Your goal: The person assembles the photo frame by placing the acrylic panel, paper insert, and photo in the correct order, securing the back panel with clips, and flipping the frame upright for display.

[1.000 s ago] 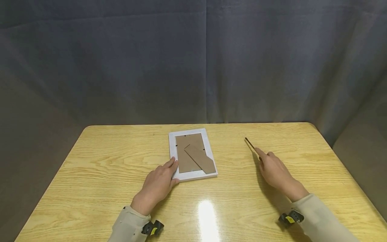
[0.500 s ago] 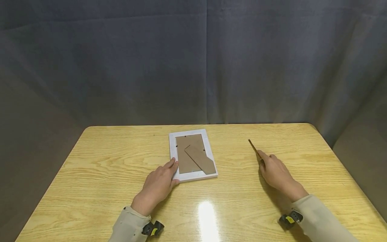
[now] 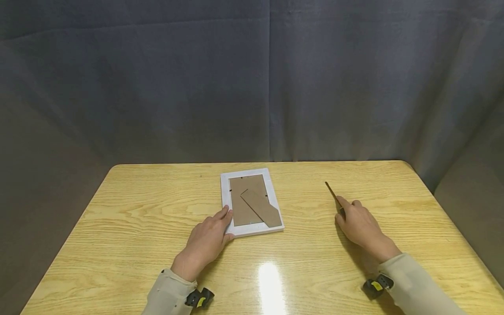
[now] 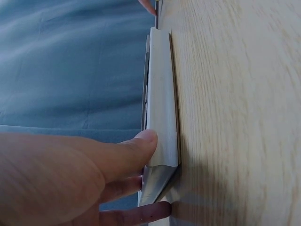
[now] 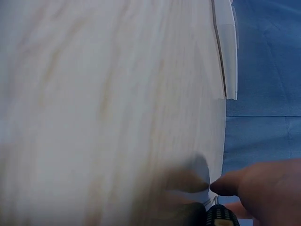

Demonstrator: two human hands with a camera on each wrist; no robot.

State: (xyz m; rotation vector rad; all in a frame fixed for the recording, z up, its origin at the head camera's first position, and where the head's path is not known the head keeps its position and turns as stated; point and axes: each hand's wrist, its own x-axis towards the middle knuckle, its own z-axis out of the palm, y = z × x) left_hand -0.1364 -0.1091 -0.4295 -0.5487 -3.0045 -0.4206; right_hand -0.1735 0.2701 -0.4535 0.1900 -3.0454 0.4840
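A white picture frame lies back up on the table, with a brown backing board, a slanting stand flap and small dark tabs at the opening. My left hand grips its near left corner. In the left wrist view the thumb presses the near edge while other fingers reach round the side. Apart from the frame, to the right, my right hand holds a screwdriver. Its thin dark shaft points away and leftward. The right wrist view shows part of its black handle; fingers hide some of it.
The wood-grain table has a bright light reflection near its front. A dark grey curtain hangs behind it and along the sides. Black wrist devices with yellow marks sit at both cuffs.
The screwdriver's tip has swung a little to the right and toward me. My right thumb has shifted outward. The left hand and picture frame have stayed put.
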